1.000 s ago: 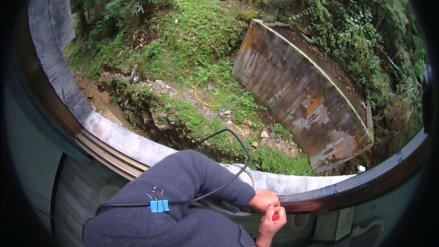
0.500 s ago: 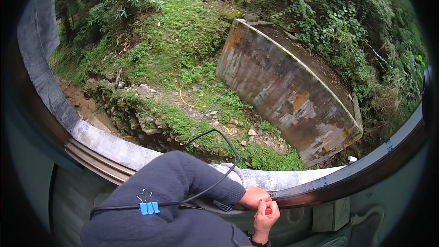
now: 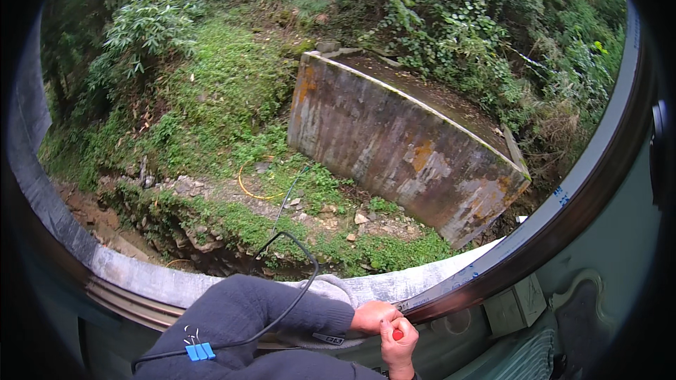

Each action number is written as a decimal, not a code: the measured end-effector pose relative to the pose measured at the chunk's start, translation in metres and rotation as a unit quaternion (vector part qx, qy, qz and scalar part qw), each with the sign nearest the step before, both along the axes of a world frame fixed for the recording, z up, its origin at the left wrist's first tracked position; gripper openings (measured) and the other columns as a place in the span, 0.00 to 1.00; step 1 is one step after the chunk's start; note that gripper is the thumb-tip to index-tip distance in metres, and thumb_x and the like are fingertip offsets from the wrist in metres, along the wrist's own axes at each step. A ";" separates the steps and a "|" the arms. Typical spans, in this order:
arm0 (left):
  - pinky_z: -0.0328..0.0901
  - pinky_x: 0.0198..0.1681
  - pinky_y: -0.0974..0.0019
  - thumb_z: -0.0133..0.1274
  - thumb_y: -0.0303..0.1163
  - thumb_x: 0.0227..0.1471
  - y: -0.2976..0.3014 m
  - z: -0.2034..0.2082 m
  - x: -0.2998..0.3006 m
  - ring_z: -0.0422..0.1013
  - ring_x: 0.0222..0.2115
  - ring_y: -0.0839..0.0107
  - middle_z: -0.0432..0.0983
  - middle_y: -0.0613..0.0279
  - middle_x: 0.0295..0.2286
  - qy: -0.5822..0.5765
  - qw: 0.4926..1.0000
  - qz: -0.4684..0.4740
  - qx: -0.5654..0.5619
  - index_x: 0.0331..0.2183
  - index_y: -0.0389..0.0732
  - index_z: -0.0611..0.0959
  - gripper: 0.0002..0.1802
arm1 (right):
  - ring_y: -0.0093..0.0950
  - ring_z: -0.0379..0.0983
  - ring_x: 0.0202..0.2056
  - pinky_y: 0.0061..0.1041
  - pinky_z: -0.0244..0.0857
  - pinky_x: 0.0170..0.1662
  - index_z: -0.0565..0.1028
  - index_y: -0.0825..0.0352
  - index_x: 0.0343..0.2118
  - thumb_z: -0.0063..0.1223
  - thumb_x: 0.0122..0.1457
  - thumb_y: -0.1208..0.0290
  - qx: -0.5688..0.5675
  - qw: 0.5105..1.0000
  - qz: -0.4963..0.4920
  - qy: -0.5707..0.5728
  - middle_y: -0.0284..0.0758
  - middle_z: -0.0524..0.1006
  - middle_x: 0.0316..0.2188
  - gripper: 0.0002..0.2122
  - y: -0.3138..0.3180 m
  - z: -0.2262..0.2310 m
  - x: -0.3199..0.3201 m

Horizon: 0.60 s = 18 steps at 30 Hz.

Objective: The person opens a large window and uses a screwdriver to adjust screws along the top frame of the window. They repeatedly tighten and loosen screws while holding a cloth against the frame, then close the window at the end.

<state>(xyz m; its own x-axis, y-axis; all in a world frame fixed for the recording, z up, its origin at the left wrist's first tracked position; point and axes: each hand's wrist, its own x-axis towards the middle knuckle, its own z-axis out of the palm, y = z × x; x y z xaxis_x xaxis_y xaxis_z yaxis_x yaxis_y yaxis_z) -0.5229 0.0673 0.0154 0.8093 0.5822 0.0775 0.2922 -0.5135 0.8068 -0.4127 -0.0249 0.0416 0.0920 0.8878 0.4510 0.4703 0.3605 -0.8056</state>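
Note:
My right hand (image 3: 399, 345) is closed in a fist around a handle with a red round end (image 3: 398, 335); the rest of that tool is hidden. Just beyond it, my left hand (image 3: 375, 317) reaches across against the brown window frame (image 3: 429, 307). Its fingers are out of sight behind the right hand and the frame. A grey cloth (image 3: 336, 288) lies over the sill beneath my left forearm. Dark sleeves cover my arms, and a blue binder clip (image 3: 200, 352) holds a black cable (image 3: 308, 285) to the left sleeve.
Outside the pale sill (image 3: 141, 272) lies a weedy slope with a yellow hose (image 3: 246, 186) and a stained concrete wall (image 3: 401, 148). Indoors at the lower right are a pale box (image 3: 514, 306) and a curvy-edged panel (image 3: 581, 309). The window track (image 3: 130, 304) runs left.
My view has swung to the right, so the outdoor scene sits farther left and lower. Both hands stay together at the window frame, the right one still gripping the red-ended handle.

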 end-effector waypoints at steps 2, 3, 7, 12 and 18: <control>0.69 0.35 0.50 0.50 0.48 0.49 0.001 0.001 -0.001 0.76 0.33 0.47 0.81 0.49 0.30 0.020 1.000 -0.006 -0.008 0.37 0.47 0.84 0.19 | 0.22 0.63 0.21 0.24 0.60 0.26 0.68 0.67 0.19 0.63 0.55 0.73 0.003 1.000 0.001 0.003 0.32 0.69 0.17 0.14 0.001 0.001 0.000; 0.69 0.36 0.50 0.51 0.48 0.49 0.001 0.001 -0.001 0.76 0.34 0.47 0.81 0.49 0.31 0.012 1.000 -0.012 -0.014 0.37 0.48 0.84 0.19 | 0.22 0.63 0.21 0.24 0.60 0.26 0.68 0.67 0.19 0.63 0.55 0.73 0.005 1.000 0.002 0.002 0.33 0.70 0.17 0.14 0.001 0.002 0.000; 0.69 0.35 0.49 0.51 0.48 0.48 0.003 -0.003 0.001 0.76 0.34 0.47 0.81 0.49 0.30 0.009 1.000 -0.011 -0.010 0.37 0.47 0.84 0.19 | 0.23 0.64 0.21 0.24 0.61 0.26 0.68 0.68 0.18 0.63 0.55 0.74 0.009 1.000 0.005 0.002 0.34 0.71 0.18 0.14 0.001 0.005 -0.001; 0.68 0.35 0.49 0.52 0.46 0.46 0.005 -0.011 0.004 0.76 0.33 0.46 0.80 0.49 0.29 -0.003 1.000 -0.021 0.007 0.34 0.45 0.82 0.17 | 0.23 0.64 0.20 0.23 0.61 0.25 0.69 0.68 0.18 0.62 0.54 0.75 0.011 1.000 0.011 0.000 0.34 0.71 0.17 0.13 0.001 0.009 -0.002; 0.67 0.34 0.50 0.56 0.44 0.42 0.006 -0.011 0.004 0.75 0.33 0.47 0.79 0.49 0.29 0.008 1.000 -0.021 -0.003 0.34 0.43 0.82 0.18 | 0.23 0.62 0.19 0.24 0.60 0.24 0.69 0.68 0.18 0.63 0.54 0.75 0.003 1.000 0.008 -0.008 0.33 0.68 0.16 0.13 0.000 0.012 -0.003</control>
<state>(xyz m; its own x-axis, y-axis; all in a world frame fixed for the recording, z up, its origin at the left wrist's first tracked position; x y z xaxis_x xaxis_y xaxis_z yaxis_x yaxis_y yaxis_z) -0.5187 0.0736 0.0040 0.8340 0.5483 0.0617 0.2832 -0.5213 0.8050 -0.4152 -0.0245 0.0540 0.0707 0.8860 0.4583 0.4769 0.3736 -0.7956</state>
